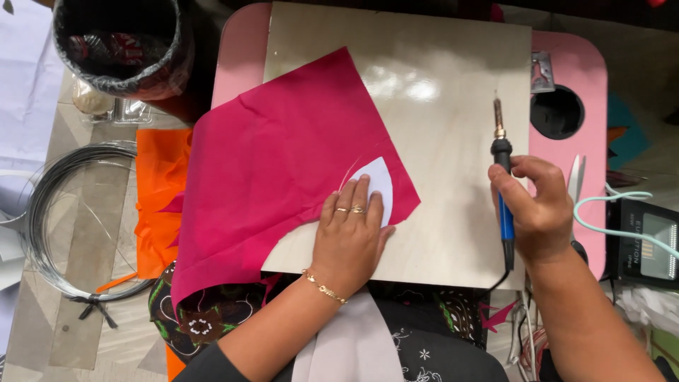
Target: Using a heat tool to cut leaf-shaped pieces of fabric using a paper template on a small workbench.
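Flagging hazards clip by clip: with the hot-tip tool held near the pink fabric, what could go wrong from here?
1. The left hand presses a white petal-shaped paper template onto the magenta fabric sheet; its fingertips sit at the template's edge, so the tip could burn them if it traces there.
2. The right hand holds the blue-handled soldering-type tool over the pale wooden board; resting it might scorch the board.
3. Its black cord trails off the board's front edge and could snag.

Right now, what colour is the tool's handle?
Blue, with a black collar, on the tool in the right hand; head view.
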